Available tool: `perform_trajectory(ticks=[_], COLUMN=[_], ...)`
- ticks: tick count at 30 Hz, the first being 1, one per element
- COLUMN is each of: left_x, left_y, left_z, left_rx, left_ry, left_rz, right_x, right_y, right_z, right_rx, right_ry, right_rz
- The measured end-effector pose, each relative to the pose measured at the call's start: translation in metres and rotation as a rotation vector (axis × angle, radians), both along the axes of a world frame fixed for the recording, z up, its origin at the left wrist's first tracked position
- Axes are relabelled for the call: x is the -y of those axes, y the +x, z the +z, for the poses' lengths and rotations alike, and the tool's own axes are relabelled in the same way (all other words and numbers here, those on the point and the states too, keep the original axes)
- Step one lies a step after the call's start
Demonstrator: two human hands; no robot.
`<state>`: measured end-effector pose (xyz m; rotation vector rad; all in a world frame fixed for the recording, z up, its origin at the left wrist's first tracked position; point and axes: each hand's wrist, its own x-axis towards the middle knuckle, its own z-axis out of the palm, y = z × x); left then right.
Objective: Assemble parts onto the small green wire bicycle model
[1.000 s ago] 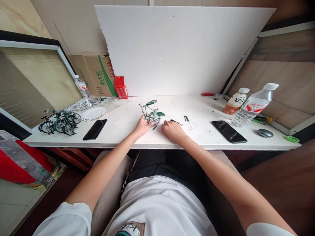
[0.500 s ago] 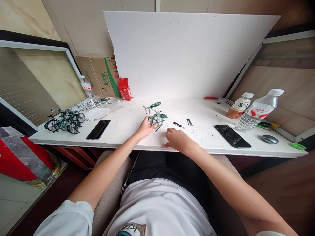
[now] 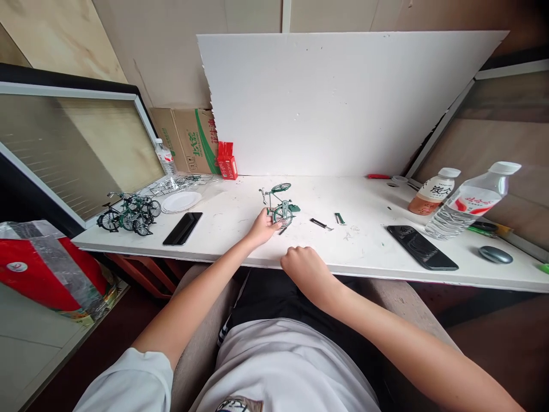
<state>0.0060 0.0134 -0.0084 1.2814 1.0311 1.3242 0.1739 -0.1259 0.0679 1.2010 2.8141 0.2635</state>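
A small green model bicycle (image 3: 283, 214) is held near the front middle of the white table, tilted with one wheel pointing away from me. My left hand (image 3: 262, 228) is closed on its near end, thumb and fingers around the wheel area. By the table's front edge, my right hand (image 3: 305, 264) is curled with the knuckles up; its fingertips are hidden, so anything inside it cannot be made out. Right of the bicycle lie a thin black part (image 3: 321, 224) and a small green part (image 3: 339, 218).
Several finished model bicycles (image 3: 129, 214) stand at the left, near a white plate (image 3: 181, 201) and a phone (image 3: 182, 229). On the right are a cracked phone (image 3: 422, 247), a mouse (image 3: 495, 254), a drink bottle (image 3: 434, 191) and a water bottle (image 3: 467, 200). A white board (image 3: 351, 103) stands behind.
My right hand has drawn back toward the table's front edge and its fingers are more tucked in. My left hand keeps hold of the model bicycle. The whole view has shifted slightly.
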Motion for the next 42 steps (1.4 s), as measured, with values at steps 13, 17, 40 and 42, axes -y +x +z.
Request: perform_trajectory(ticks=[13,17,40,42], left_x=[0.015,0.013,0.014,0.014], left_y=[-0.002,-0.002,-0.005,-0.004], left_z=[0.019,0.016,0.018,0.017], left_rx=[0.098,0.095,-0.055,-0.051], left_ry=[0.009,-0.005,0.018,0.022], left_rz=[-0.070,-0.092,-0.131,-0.127], right_x=[-0.114,-0.126,-0.123,-0.124], right_y=[0.046,0.047,0.044,0.044], right_z=[-0.027,-0.049,-0.053,-0.054], right_rx=[-1.315,-1.395,-1.243,-1.242], right_ry=[-0.483,-0.536,-0.348,-0.333], right_rz=[-0.082,-0.135,-0.099,-0.095])
